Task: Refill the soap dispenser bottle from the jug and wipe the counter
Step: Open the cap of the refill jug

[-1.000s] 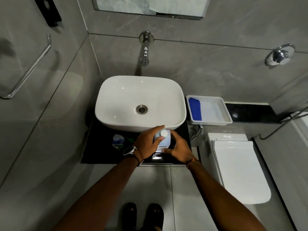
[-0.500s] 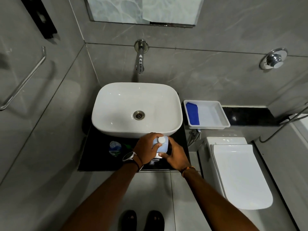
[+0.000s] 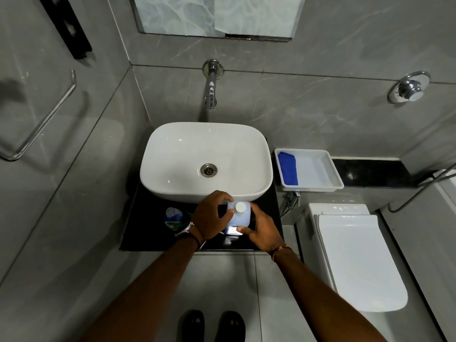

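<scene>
Soap dispenser bottle (image 3: 174,218) stands at the left of the dark surface (image 3: 145,233), just in front of the white basin (image 3: 170,186). We see its clear top and a green label, and nothing touches it. Just to its right, our left hand (image 3: 213,215) curls its fingers round the upper part of the jug (image 3: 239,219), with the fingertips close beside the white cap (image 3: 240,207). A watch sits on that wrist.

The jug is pale blue, stands upright on the surface against the front of the basin, and has its cap on. Our right hand (image 3: 264,229) grips the jug from the other side, fingers wrapped round its lower body and the thumb lying on a small white label. So both hands are clamped on the jug, with it between them.

Further right, apart from the basin, a white tray (image 3: 313,186) holds a folded blue cloth (image 3: 288,169) along its left wall. Below the tray is the toilet (image 3: 357,262) with its lid down.
</scene>
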{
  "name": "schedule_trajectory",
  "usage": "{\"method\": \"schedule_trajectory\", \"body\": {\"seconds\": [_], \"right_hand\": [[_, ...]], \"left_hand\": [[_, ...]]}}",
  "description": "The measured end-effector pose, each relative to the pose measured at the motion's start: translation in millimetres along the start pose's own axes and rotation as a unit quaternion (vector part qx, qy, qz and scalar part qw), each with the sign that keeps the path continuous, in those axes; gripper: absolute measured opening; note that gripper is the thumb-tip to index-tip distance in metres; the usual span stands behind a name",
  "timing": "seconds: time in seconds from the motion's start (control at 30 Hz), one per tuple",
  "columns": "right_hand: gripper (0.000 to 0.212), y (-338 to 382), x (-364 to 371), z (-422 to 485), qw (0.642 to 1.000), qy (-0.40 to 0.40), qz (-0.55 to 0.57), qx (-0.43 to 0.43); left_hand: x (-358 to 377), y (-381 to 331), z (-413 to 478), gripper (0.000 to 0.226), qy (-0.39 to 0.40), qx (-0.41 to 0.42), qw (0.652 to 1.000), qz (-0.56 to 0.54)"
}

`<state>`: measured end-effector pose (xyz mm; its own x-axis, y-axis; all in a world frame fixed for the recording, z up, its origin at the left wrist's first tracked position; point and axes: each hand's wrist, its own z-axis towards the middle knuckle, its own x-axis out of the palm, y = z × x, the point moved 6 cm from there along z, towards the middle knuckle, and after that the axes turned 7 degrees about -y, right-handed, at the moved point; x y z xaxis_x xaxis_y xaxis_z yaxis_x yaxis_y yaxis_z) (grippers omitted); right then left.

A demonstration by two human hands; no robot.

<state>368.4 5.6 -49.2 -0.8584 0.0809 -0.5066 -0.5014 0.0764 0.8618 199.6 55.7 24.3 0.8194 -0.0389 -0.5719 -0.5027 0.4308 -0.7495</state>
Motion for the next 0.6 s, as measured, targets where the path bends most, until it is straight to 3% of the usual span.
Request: {"method": "schedule_trajectory", "body": {"seconds": [0.07, 0.13, 0.3, 0.37, 0.5, 0.6], "right_hand": [[0.077, -1.1, 0.7, 0.1, 1.0, 0.003, 0.0, 0.0], [0.076, -2.4, 0.5, 0.3, 1.0, 0.004, 0.001, -0.001], [0.077, -2.8, -3.1, 1.9, 1.0, 0.01, -0.012, -0.007], [0.076, -3.2, -3.2, 2.2, 1.0, 0.013, -0.014, -0.009], [0.077, -5.2, -3.5, 2.6, 1.0, 0.011, -0.016, -0.012], [0.076, -5.6, -3.4, 2.8, 1.0, 0.012, -0.016, -0.01]], "left_hand": [[10.4, -2.8, -0.4, 0.044, 0.072, 0.01, 0.997, -0.011], [17.9, -6.5, -1.1, 0.052, 0.117, 0.017, 0.993, -0.011], [7.5, -4.8, 5.9, 0.032, 0.021, 0.017, 1.0, -0.002], [9.5, -3.3, 6.7, 0.033, 0.042, 0.036, 0.998, 0.012], [28.7, -4.3, 3.4, 0.051, 0.16, 0.074, 0.984, 0.017], [32.9, -4.4, 6.5, 0.048, 0.154, 0.06, 0.986, 0.02]]}}
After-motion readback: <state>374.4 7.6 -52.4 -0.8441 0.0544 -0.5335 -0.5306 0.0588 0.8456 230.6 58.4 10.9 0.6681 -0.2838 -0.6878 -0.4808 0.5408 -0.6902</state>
